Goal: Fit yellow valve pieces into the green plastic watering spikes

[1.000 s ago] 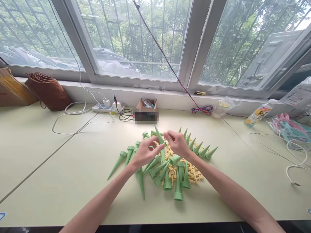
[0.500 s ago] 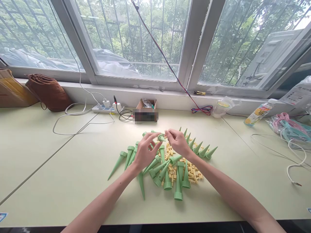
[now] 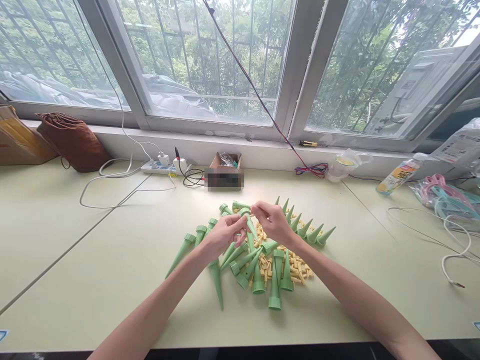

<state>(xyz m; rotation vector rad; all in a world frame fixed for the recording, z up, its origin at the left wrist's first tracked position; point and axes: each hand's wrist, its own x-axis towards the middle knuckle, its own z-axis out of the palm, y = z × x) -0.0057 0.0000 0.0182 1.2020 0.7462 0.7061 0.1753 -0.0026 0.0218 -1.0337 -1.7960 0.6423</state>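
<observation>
My left hand [image 3: 228,233] is closed around a green plastic spike [image 3: 250,225], its ribbed cap end up and its point slanting down to the right. Close beside that cap, my right hand [image 3: 273,221] pinches what looks like a small yellow plastic piece [image 3: 252,215], mostly hidden by the fingers. Below both hands lies a pile of yellow plastic pieces [image 3: 298,267]. Loose green spikes [image 3: 275,285] lie and stand over and around it. On the right, several green spikes [image 3: 315,233] stand in a row, points up.
Along the window sill are a power strip [image 3: 150,168], a small cardboard box [image 3: 224,180], coiled wire [image 3: 313,170] and a plastic cup [image 3: 339,169]. A bottle [image 3: 399,175] and bagged scissors [image 3: 438,187] are at the right. A brown drawstring bag [image 3: 75,142] sits far left.
The green spike has turned from pointing rightward to slanting downward, and more of it shows. My left fingers have closed in, while my right hand has shifted slightly left.
</observation>
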